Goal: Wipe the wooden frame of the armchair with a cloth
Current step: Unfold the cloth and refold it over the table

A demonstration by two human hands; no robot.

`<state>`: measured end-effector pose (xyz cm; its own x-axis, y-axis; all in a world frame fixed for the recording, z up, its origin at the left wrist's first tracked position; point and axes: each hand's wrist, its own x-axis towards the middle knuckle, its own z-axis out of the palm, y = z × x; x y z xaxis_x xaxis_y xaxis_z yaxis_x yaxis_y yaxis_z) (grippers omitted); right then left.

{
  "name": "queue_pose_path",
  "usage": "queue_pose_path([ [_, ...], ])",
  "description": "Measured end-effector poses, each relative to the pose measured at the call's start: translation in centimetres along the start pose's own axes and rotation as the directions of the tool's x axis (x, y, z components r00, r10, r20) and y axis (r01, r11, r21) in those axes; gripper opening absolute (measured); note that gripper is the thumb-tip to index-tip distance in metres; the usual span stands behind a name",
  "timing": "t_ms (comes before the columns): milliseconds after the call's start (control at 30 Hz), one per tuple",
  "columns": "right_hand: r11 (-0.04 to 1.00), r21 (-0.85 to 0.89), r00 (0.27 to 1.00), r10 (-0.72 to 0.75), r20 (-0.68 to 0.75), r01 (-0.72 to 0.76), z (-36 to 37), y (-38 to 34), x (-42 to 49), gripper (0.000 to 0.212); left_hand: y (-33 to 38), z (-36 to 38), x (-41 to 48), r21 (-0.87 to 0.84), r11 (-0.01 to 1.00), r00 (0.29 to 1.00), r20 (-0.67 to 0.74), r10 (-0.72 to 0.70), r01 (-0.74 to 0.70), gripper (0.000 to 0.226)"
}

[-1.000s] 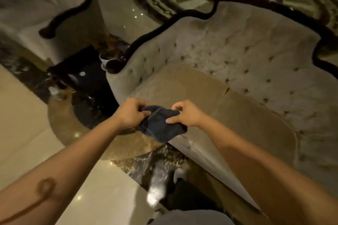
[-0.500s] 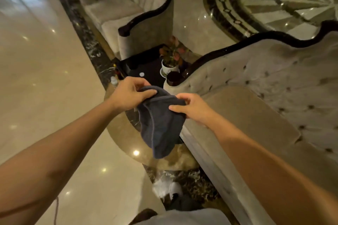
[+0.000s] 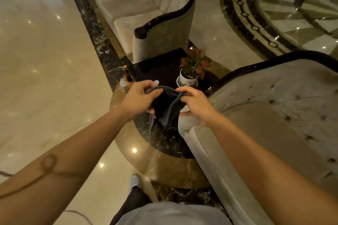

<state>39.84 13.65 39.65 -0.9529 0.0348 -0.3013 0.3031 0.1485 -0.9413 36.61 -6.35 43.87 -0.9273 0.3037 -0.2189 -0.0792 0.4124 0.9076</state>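
Note:
A dark grey cloth hangs folded between both hands in front of me. My left hand pinches its left top edge and my right hand pinches the right top edge. Just right of the hands stands a beige tufted armchair with a dark glossy wooden frame running along its curved top and arm. The arm's front scroll sits just beyond my right hand. The cloth is clear of the frame.
A low black side table carries a potted plant in a white pot. Small bottles stand on the floor by it. A second armchair with a dark frame stands beyond. Polished marble floor spreads left.
The view has swung up and left, bringing the second armchair and side table further into sight. The hands have gathered the hanging cloth into a shorter fold, still held between them.

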Motion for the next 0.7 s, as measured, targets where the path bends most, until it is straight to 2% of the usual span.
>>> queue_pose_path([
  [33,0.98,0.178,0.996,0.092,0.019,-0.094,1.2,0.0,0.8,0.033,0.0,-0.4,1.0,-0.01,1.0,0.999,0.034,-0.021,0.021,0.016],
  [100,0.85,0.494,0.98,0.196,0.03,-0.185,3.9,-0.2,3.0,0.026,-0.2,-2.0,3.5,-0.019,0.996,0.988,0.126,-0.086,0.089,0.021],
  [133,0.787,0.585,0.977,0.205,0.053,-0.197,4.6,0.0,3.0,0.022,-0.3,-2.1,3.8,-0.049,0.989,0.979,0.159,-0.127,0.136,0.023],
  [167,0.775,0.604,0.981,0.182,0.067,-0.185,5.3,-0.1,3.4,0.015,-0.4,-2.6,4.3,-0.089,0.978,0.966,0.194,-0.171,0.191,0.024],
  [200,0.823,0.547,0.987,0.152,0.053,-0.156,6.3,-0.2,4.4,0.013,-0.7,-3.7,5.1,-0.129,0.961,0.949,0.237,-0.21,0.245,0.023],
  [267,0.964,0.247,0.995,0.094,0.016,-0.095,7.9,0.0,6.3,0.038,-1.5,-5.7,7.0,-0.174,0.935,0.923,0.293,-0.249,0.308,0.02],
  [333,0.993,0.025,0.991,0.119,-0.063,-0.118,8.2,-0.1,7.6,0.047,-2.1,-7.5,9.3,-0.175,0.938,0.934,0.253,-0.251,0.299,0.014],
  [400,0.972,-0.147,0.965,0.15,-0.217,-0.184,7.8,-0.2,9.0,0.036,-2.7,-9.5,12.1,-0.121,0.957,0.954,0.183,-0.239,0.263,0.01],
  [467,0.894,-0.37,0.929,0.118,-0.351,-0.253,6.9,-0.3,10.5,0.014,-3.7,-11.4,15.3,-0.009,0.977,0.966,0.153,-0.21,0.214,0.012],
  [533,0.795,-0.535,0.931,0.1,-0.35,-0.286,5.9,-0.3,12.2,0.013,-4.4,-12.3,18.1,0.141,0.98,0.976,0.147,-0.163,0.142,0.016],
  [600,0.736,-0.591,0.932,0.154,-0.328,-0.33,5.3,-0.6,14.3,0.017,-4.7,-12.3,20.6,0.348,0.937,0.992,0.117,-0.047,0.003,0.016],
  [633,0.749,-0.553,0.919,0.195,-0.341,-0.364,5.1,-0.8,15.6,0.019,-4.7,-12.0,21.7,0.447,0.893,0.994,0.105,-0.001,-0.046,0.018],
  [700,0.863,-0.308,0.893,0.291,-0.343,-0.4,4.8,-2.0,18.1,0.023,-4.6,-10.8,23.6,0.534,0.845,0.995,0.097,-0.03,-0.027,0.026],
])
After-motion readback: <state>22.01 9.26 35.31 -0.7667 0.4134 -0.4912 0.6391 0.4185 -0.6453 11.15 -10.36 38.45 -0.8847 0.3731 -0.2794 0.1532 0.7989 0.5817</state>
